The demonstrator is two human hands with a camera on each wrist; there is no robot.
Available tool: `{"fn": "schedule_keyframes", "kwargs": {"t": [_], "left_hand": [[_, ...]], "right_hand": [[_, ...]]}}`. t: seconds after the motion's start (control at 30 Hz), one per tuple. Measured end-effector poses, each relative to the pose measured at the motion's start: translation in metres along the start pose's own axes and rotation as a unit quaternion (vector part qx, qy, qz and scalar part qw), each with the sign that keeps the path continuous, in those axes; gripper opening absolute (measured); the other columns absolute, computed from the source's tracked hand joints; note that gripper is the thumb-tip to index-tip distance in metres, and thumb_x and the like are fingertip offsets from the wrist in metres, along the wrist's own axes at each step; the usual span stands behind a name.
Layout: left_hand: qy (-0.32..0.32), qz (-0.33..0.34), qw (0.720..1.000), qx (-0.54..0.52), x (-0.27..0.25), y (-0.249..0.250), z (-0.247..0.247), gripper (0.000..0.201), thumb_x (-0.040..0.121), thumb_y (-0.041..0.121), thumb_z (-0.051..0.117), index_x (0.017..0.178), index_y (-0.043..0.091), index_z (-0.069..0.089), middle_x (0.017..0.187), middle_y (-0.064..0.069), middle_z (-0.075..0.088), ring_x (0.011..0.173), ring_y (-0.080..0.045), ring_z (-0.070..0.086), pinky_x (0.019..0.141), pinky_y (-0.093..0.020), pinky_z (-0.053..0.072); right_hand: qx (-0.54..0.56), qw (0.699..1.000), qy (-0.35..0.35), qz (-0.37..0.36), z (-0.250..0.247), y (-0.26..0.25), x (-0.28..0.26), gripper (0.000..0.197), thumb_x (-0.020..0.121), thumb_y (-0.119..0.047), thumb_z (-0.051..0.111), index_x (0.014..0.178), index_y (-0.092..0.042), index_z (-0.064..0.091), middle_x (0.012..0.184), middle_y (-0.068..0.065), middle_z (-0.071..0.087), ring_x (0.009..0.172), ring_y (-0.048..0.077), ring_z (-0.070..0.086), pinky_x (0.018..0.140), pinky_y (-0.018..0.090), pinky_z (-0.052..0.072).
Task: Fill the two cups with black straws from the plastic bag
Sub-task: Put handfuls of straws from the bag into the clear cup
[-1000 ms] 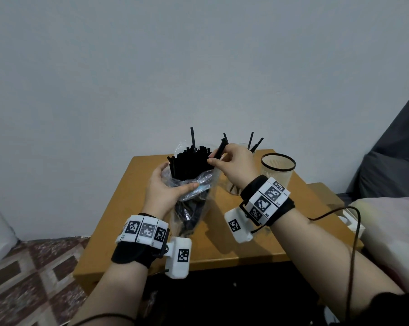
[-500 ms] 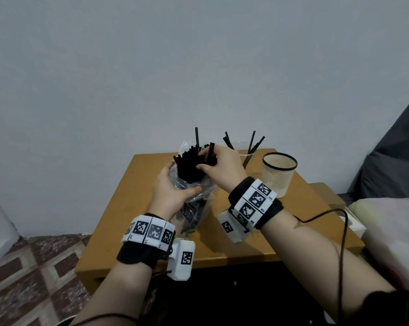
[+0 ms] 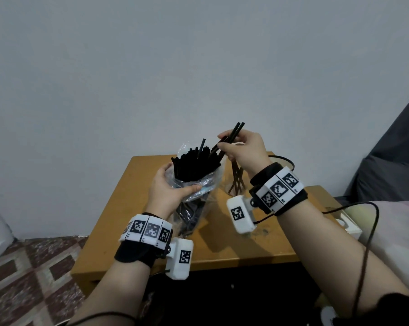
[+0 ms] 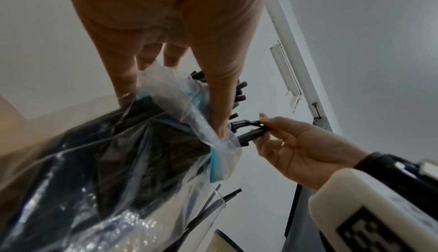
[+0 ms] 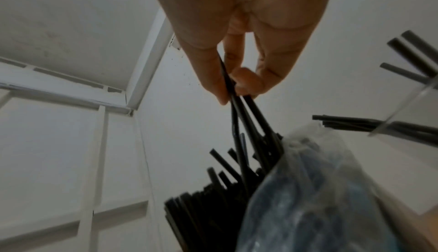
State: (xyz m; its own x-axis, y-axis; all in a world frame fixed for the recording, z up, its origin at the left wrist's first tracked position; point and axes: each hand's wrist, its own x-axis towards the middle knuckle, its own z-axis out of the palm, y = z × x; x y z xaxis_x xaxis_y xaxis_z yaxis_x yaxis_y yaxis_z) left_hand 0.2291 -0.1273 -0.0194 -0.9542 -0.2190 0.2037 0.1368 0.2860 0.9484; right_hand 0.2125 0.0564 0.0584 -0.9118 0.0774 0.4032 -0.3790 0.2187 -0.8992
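Since half a second ago our right hand has risen from the bundle's top to centre frame, drawing a few thin black plastic straws up with it. Nearest us, lower left of centre, our left hand is wrapped around the crinkled clear plastic bag of black straws, thumb across its front, holding it upright above the orange wooden table. Just beyond, our right hand pinches the drawn straws between thumb and fingertips; their lower ends look not yet clear of the bag's mouth. Behind that wrist stands the clear plastic cup with several straws in it, and further right the black-rimmed ribbed cup, mostly hidden.

We judge the risks so: the pinch is light, so one straw could slip; neighbouring straws may drag out and fall; lowering them could tip the light cup.
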Motion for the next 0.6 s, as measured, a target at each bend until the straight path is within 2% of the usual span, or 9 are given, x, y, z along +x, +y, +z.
{"fn": "schedule_keyframes", "kwargs": {"t": [0.07, 0.17, 0.23, 0.27, 0.33, 0.37, 0.43, 0.5, 0.6], "left_hand": [[0.000, -0.002, 1.000, -0.001, -0.001, 0.001, 0.002, 0.102, 0.055, 0.023, 0.092, 0.143, 0.019, 0.039, 0.146, -0.005, 0.045, 0.130, -0.024, 0.045, 0.105, -0.041, 0.042], [0.000, -0.005, 1.000, 0.003, -0.002, 0.003, 0.005, 0.102, 0.056, 0.024, 0.091, 0.142, 0.021, 0.039, 0.145, -0.004, 0.045, 0.130, -0.025, 0.045, 0.103, -0.042, 0.043], [-0.003, -0.007, 1.000, 0.006, -0.002, 0.004, 0.006, 0.102, 0.056, 0.025, 0.091, 0.143, 0.023, 0.038, 0.145, -0.003, 0.045, 0.129, -0.025, 0.046, 0.103, -0.043, 0.044], [-0.003, -0.006, 1.000, 0.008, -0.002, 0.004, 0.007, 0.102, 0.056, 0.025, 0.091, 0.142, 0.023, 0.038, 0.145, -0.003, 0.045, 0.129, -0.024, 0.046, 0.103, -0.043, 0.044], [-0.005, -0.004, 1.000, 0.010, -0.003, 0.003, 0.008, 0.103, 0.054, 0.027, 0.092, 0.142, 0.024, 0.039, 0.144, -0.002, 0.046, 0.128, -0.024, 0.047, 0.103, -0.045, 0.044], [-0.005, -0.002, 1.000, 0.012, -0.003, 0.003, 0.009, 0.103, 0.053, 0.027, 0.092, 0.142, 0.024, 0.039, 0.143, -0.002, 0.046, 0.128, -0.023, 0.047, 0.103, -0.046, 0.044], [-0.002, 0.004, 1.000, 0.020, -0.003, 0.003, 0.011, 0.103, 0.054, 0.027, 0.092, 0.142, 0.024, 0.039, 0.144, -0.001, 0.045, 0.129, -0.023, 0.046, 0.105, -0.045, 0.043], [-0.003, 0.006, 0.999, 0.031, -0.004, 0.003, 0.013, 0.103, 0.054, 0.027, 0.092, 0.142, 0.024, 0.039, 0.144, -0.001, 0.045, 0.130, -0.023, 0.045, 0.106, -0.045, 0.042], [-0.010, 0.011, 0.999, 0.039, -0.005, 0.004, 0.013, 0.104, 0.053, 0.030, 0.092, 0.142, 0.024, 0.038, 0.145, -0.002, 0.045, 0.130, -0.024, 0.045, 0.106, -0.049, 0.042]], "right_hand": [[-0.018, 1.000, 0.006, 0.009, 0.003, 0.007, -0.003, 0.025, 0.080, -0.007, 0.072, 0.102, -0.019, 0.067, 0.077, -0.002, 0.061, 0.059, 0.012, 0.056, 0.060, 0.027, 0.049], [-0.009, 0.998, 0.019, 0.058, 0.010, 0.018, -0.009, 0.064, 0.075, -0.013, 0.078, 0.131, -0.015, 0.048, 0.089, 0.001, 0.056, 0.071, 0.016, 0.063, 0.073, 0.034, 0.057], [-0.033, 0.996, 0.012, 0.082, 0.015, 0.024, -0.012, 0.074, 0.070, -0.019, 0.083, 0.133, -0.009, 0.045, 0.093, 0.001, 0.057, 0.084, 0.018, 0.064, 0.083, 0.038, 0.056], [-0.067, 0.995, 0.003, 0.076, 0.016, 0.026, -0.013, 0.067, 0.069, -0.022, 0.083, 0.126, -0.008, 0.052, 0.093, 0.001, 0.060, 0.087, 0.018, 0.063, 0.084, 0.036, 0.055], [-0.130, 0.990, -0.011, 0.054, 0.019, 0.028, -0.017, 0.040, 0.070, -0.025, 0.082, 0.102, -0.009, 0.064, 0.083, -0.002, 0.063, 0.079, 0.012, 0.060, 0.072, 0.026, 0.051], [-0.145, 0.988, -0.012, 0.046, 0.020, 0.027, -0.018, 0.029, 0.072, -0.026, 0.081, 0.092, -0.012, 0.066, 0.077, -0.006, 0.062, 0.074, 0.009, 0.059, 0.065, 0.020, 0.046], [-0.161, 0.986, -0.003, 0.036, 0.022, 0.029, -0.018, 0.017, 0.077, -0.025, 0.077, 0.085, -0.017, 0.065, 0.071, -0.013, 0.059, 0.067, 0.000, 0.056, 0.057, 0.013, 0.039], [-0.171, 0.985, 0.014, 0.027, 0.022, 0.029, -0.016, 0.013, 0.080, -0.024, 0.074, 0.088, -0.018, 0.066, 0.076, -0.012, 0.063, 0.069, 0.000, 0.056, 0.062, 0.013, 0.041], [-0.169, 0.985, 0.024, 0.023, 0.019, 0.028, -0.014, 0.013, 0.083, -0.020, 0.070, 0.094, -0.012, 0.069, 0.089, -0.001, 0.068, 0.083, 0.008, 0.059, 0.078, 0.023, 0.046]]}}
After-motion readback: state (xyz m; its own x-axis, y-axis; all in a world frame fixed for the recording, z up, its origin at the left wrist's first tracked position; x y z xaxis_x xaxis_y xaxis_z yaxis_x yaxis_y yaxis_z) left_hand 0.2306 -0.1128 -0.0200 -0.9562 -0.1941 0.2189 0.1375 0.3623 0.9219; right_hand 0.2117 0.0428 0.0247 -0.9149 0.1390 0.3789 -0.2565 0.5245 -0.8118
